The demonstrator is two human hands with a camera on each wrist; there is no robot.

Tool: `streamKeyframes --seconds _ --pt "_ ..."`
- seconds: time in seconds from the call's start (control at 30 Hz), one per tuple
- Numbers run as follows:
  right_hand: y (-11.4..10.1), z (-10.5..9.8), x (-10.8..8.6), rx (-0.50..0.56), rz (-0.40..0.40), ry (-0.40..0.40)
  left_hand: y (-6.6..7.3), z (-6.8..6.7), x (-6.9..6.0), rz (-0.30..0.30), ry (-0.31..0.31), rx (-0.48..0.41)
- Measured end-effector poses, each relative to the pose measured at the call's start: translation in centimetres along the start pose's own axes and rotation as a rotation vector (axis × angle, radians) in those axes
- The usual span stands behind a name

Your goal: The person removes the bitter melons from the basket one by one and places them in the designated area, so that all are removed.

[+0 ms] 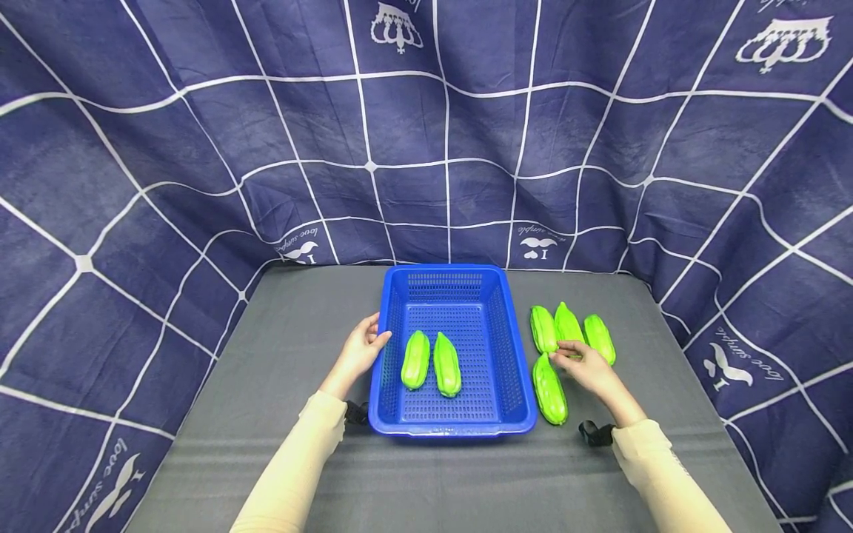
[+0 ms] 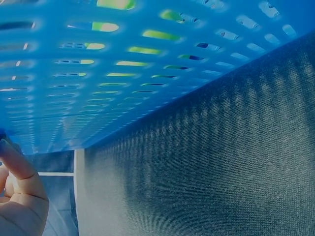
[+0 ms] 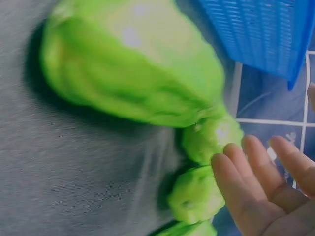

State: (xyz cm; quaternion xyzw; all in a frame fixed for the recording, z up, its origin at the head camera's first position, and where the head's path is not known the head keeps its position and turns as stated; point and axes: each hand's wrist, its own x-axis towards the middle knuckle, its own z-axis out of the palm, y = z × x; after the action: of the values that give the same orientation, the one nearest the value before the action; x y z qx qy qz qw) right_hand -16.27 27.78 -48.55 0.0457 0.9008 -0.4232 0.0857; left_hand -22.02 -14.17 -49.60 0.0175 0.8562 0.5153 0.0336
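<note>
1. A matte grey worktop [image 1: 293,318], creased along its front portion, stands before a navy-blue cloth curtain [image 1: 406,133] that drapes the back and both sides, printed with white grid lines, crowns, moustaches and lettering.

2. A rectangular blue plastic basket [image 1: 453,430] with perforated walls sits mid-worktop, its far rim by the back edge, its long axis running from back to front.

3. Inside the basket, two bright green, ridged, elongated vegetables lie side by side toward the left and middle of its floor. The left one [image 1: 416,360] has its far end tipped slightly right; the right one [image 1: 447,366] aims its pointed tip at the back edge, leaning slightly left.

4. Four matching vegetables lie between the basket and the worktop's right edge. Three form a rear row: a left one [image 1: 543,326], a middle one [image 1: 566,323] with its point toward the back edge, and an outer one [image 1: 600,340] slanting back and left.

5. The nearest vegetable [image 1: 550,394] lies just beside the basket's right wall, narrow tip toward the back edge, blunt end toward the front.

6. A person in cream sleeves [image 1: 293,463] works two-handed. The left hand [image 1: 356,354] pinches the basket's left rim, thumb over the top. The right hand [image 1: 588,364] hovers by the nearest vegetable's tip, fingers loosely spread; contact cannot be told.
</note>
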Motion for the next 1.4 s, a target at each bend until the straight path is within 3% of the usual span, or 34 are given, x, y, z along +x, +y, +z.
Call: streamKeyframes --seconds 0.23,0.57,1.0,1.27,1.4 --pt "-2.1 -0.6 0.7 0.048 -0.062 0.106 0.0 0.0 0.0 0.003 0.008 -0.003" --pt "-4.5 -1.0 1.5 0.102 -0.147 0.125 -0.1 0.0 0.2 0.003 0.004 0.002" --pt "-7.9 0.5 2.3 0.173 -0.205 0.107 -0.2 0.0 0.0 -0.010 -0.003 0.006" --pt "-10.0 2.8 3.2 0.238 -0.203 0.045 -0.2 0.0 0.0 -0.003 0.006 0.003" --pt "-11.0 4.0 3.5 0.221 -0.208 0.014 -0.1 0.0 0.0 -0.010 0.005 0.005"
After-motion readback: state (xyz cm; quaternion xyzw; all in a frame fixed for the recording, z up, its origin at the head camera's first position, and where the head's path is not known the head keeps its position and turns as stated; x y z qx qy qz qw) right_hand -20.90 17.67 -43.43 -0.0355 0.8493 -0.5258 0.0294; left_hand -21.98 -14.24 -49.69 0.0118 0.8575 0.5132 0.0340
